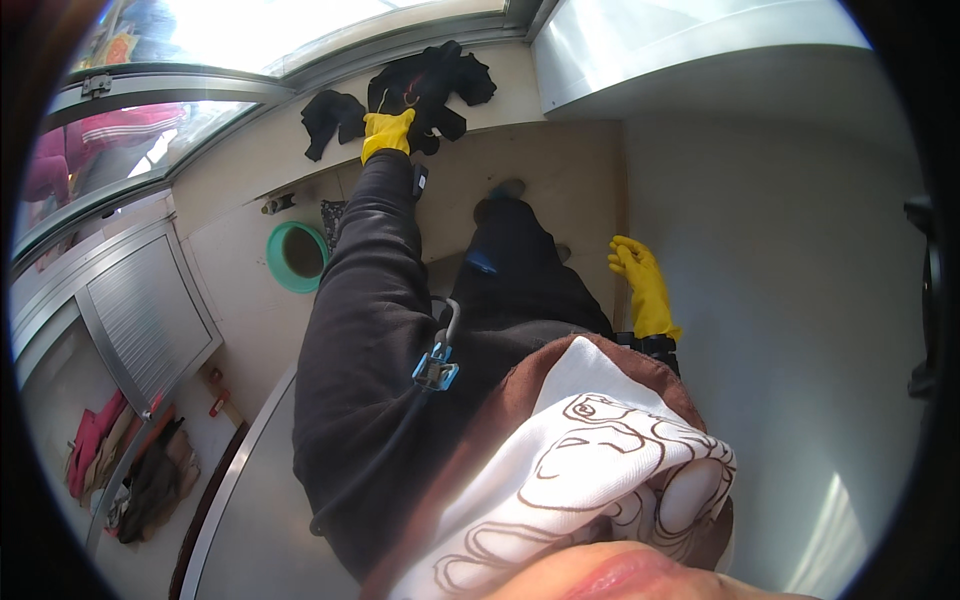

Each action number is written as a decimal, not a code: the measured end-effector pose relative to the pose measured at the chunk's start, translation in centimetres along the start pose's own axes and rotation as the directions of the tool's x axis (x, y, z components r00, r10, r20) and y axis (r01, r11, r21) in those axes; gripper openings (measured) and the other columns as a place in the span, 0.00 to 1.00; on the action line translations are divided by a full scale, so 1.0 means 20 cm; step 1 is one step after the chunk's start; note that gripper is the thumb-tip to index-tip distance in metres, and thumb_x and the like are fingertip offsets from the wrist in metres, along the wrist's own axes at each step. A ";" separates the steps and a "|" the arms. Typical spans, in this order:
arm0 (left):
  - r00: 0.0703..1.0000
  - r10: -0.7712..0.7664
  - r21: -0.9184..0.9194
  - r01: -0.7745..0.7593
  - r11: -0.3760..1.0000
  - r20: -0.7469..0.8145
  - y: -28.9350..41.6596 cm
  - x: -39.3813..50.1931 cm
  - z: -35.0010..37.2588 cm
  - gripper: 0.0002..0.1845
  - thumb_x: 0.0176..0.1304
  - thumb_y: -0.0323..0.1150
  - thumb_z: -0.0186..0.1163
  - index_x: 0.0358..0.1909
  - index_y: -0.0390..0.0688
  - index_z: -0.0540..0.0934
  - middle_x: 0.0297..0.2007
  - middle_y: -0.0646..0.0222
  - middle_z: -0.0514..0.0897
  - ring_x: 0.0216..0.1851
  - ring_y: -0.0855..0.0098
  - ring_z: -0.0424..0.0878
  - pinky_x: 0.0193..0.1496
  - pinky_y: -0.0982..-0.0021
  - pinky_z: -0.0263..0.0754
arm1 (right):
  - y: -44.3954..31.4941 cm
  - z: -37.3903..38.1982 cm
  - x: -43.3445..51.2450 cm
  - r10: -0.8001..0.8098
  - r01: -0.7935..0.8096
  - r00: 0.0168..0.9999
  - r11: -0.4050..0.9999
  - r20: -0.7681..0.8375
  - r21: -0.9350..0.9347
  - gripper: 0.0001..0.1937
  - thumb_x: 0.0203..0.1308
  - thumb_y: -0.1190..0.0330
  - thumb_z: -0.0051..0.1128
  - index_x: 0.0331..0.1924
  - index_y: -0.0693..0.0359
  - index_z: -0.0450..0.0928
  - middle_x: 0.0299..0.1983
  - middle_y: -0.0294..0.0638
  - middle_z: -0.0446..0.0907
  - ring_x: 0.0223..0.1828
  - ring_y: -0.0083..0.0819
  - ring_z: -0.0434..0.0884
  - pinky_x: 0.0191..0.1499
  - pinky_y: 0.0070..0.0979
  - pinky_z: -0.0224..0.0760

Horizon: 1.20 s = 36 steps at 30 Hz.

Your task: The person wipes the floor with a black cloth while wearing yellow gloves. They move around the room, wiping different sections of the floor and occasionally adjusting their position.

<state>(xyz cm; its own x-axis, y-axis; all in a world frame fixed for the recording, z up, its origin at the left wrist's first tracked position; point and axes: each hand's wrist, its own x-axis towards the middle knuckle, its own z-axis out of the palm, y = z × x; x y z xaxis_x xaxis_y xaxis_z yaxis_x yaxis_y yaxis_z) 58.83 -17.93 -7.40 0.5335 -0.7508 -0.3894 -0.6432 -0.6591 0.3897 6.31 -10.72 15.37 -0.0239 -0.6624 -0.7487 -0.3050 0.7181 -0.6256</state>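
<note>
My left hand (388, 133), in a yellow rubber glove, is stretched out to the pale ledge (514, 90) under the window. It is closed on a bunched black garment (427, 79) with a thin red and pale cord or trim; the fingertips are hidden in the cloth. A separate-looking piece of black cloth (332, 120) lies just left of the glove; whether the two join behind my hand is hidden. My right hand (637, 281), also yellow-gloved, hangs at my right side beside a grey panel. Its fingers are loosely bent, with nothing in them.
A turquoise basin (277, 259) with murky liquid stands on the tiled floor left of my arm, near a small bottle (279, 204). Framed window glass (225, 34) borders the ledge. Folded clothes (154, 480) lie at lower left. A cable with a blue clip (435, 367) crosses my sleeve.
</note>
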 end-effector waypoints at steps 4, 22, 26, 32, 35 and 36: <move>0.999 -0.051 -0.012 0.050 0.999 -0.008 0.08 -0.01 -0.01 0.27 0.66 0.49 0.65 0.57 0.38 0.80 0.52 0.49 0.85 0.56 0.52 0.81 0.60 0.61 0.74 | 0.02 -0.05 0.00 -0.020 0.019 0.999 1.000 0.029 0.018 0.17 0.75 0.63 0.55 0.61 0.64 0.78 0.55 0.44 0.82 0.52 0.29 0.83 0.57 0.25 0.79; 0.920 -0.179 -0.821 -0.208 0.531 -0.348 0.64 -0.43 -0.95 0.23 0.72 0.48 0.63 0.53 0.36 0.82 0.42 0.60 0.88 0.38 0.67 0.87 0.42 0.70 0.82 | 0.10 -0.23 -0.10 -0.222 0.231 0.973 0.951 -0.066 0.204 0.18 0.76 0.60 0.53 0.60 0.64 0.78 0.54 0.42 0.80 0.52 0.29 0.82 0.58 0.26 0.75; 0.907 -0.153 -0.791 -0.247 0.559 -0.392 0.75 -0.66 -1.06 0.21 0.73 0.47 0.62 0.51 0.37 0.81 0.39 0.61 0.87 0.35 0.67 0.87 0.38 0.70 0.83 | 0.16 -0.24 -0.09 -0.173 0.189 0.981 0.946 -0.082 0.263 0.18 0.75 0.59 0.53 0.59 0.61 0.79 0.51 0.39 0.80 0.52 0.27 0.81 0.59 0.25 0.74; 0.963 0.046 -0.749 -0.235 0.619 -0.265 0.92 -0.94 -1.06 0.15 0.70 0.40 0.67 0.44 0.36 0.84 0.35 0.69 0.87 0.32 0.76 0.84 0.34 0.79 0.76 | 0.10 -0.24 -0.13 -0.242 0.246 0.969 0.918 -0.052 0.311 0.19 0.76 0.59 0.54 0.62 0.62 0.77 0.58 0.43 0.81 0.55 0.30 0.82 0.61 0.26 0.75; 0.982 0.182 -0.555 -0.127 0.822 0.045 1.04 -1.07 -1.01 0.16 0.68 0.36 0.67 0.49 0.34 0.84 0.37 0.70 0.88 0.37 0.77 0.84 0.42 0.78 0.76 | -0.07 -0.19 -0.15 -0.290 0.262 0.955 0.924 0.063 0.277 0.23 0.73 0.57 0.57 0.66 0.58 0.75 0.64 0.43 0.77 0.65 0.34 0.76 0.68 0.30 0.68; 0.966 0.245 -0.623 -0.142 0.769 0.081 1.09 -1.14 -0.97 0.16 0.67 0.34 0.67 0.50 0.33 0.84 0.38 0.69 0.88 0.38 0.77 0.84 0.43 0.78 0.76 | -0.13 -0.16 -0.15 -0.342 0.315 0.937 0.916 0.073 0.248 0.25 0.71 0.57 0.59 0.68 0.56 0.74 0.66 0.44 0.75 0.68 0.36 0.73 0.71 0.31 0.65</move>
<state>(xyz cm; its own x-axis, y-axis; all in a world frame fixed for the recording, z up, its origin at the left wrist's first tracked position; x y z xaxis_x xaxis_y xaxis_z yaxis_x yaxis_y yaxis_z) 43.21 -16.03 26.12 0.3133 -0.8833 -0.3488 -0.2288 -0.4267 0.8750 4.11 -11.24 19.96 0.1513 -0.8504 -0.5039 -0.0506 0.5024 -0.8631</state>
